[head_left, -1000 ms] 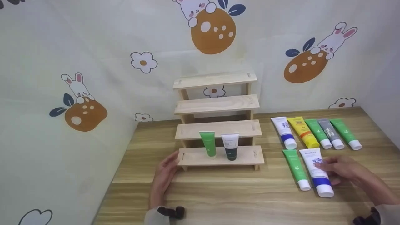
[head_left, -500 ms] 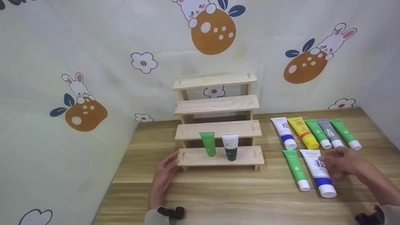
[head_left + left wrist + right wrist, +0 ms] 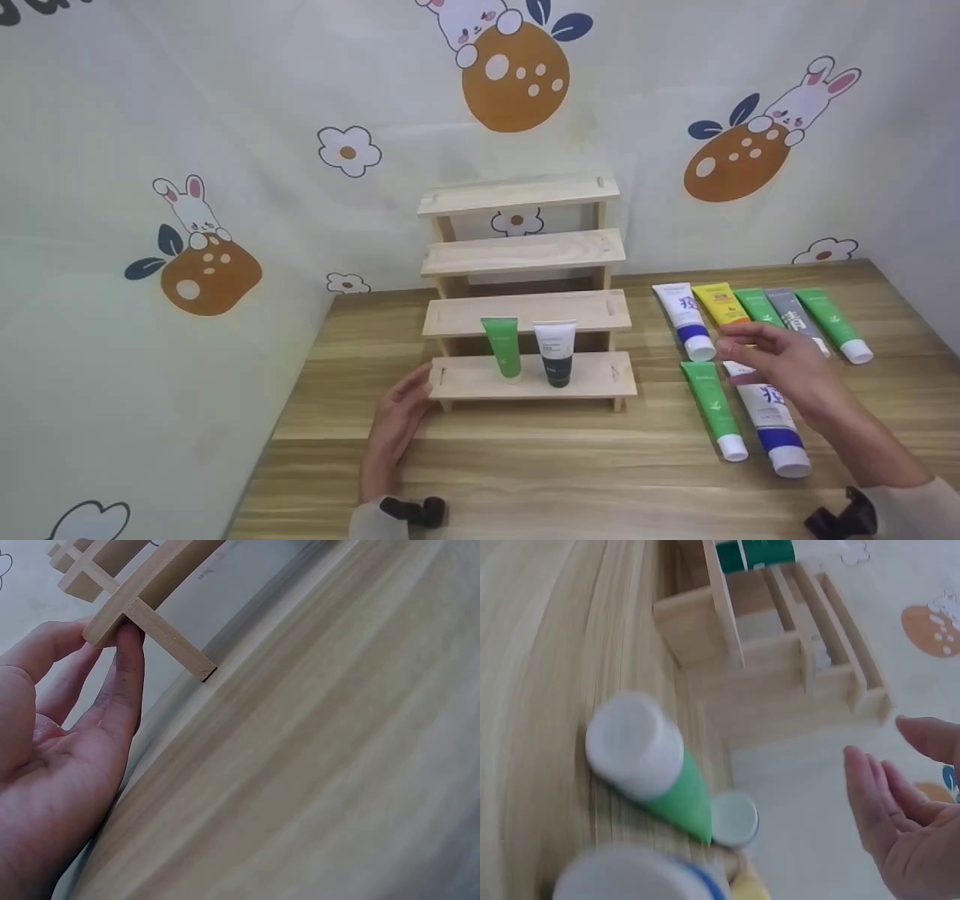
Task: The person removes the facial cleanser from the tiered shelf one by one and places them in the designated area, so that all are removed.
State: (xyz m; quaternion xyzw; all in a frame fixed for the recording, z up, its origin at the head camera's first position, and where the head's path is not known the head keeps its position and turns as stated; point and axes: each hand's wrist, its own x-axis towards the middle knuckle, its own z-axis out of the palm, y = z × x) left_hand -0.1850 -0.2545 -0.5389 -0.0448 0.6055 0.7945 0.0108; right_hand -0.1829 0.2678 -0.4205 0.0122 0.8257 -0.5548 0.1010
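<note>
My left hand (image 3: 397,424) pinches the left end of the lowest step of a stepped wooden stand (image 3: 525,253); the left wrist view has the thumb and fingers on either face of that board (image 3: 112,624). On the lowest step a green tube (image 3: 503,346) and a white and dark green tube (image 3: 556,349) stand upright on their caps. Over the lying tubes hovers my right hand (image 3: 795,367), fingers loosely bent, holding nothing. Below it lies a white tube with a blue band (image 3: 772,412), its upper part hidden, beside a green tube (image 3: 711,405).
Farther back on the wooden table (image 3: 525,480) lies a row: a white and blue tube (image 3: 681,315), a yellow tube (image 3: 716,302), a green tube (image 3: 759,306), a grey tube (image 3: 793,311) and another green tube (image 3: 829,319). A printed cloth (image 3: 630,90) covers the walls behind.
My right hand has let go of the front white and blue tube and moved up and left over the tubes. That tube's cap end shifted slightly right. The left hand has stayed at the stand.
</note>
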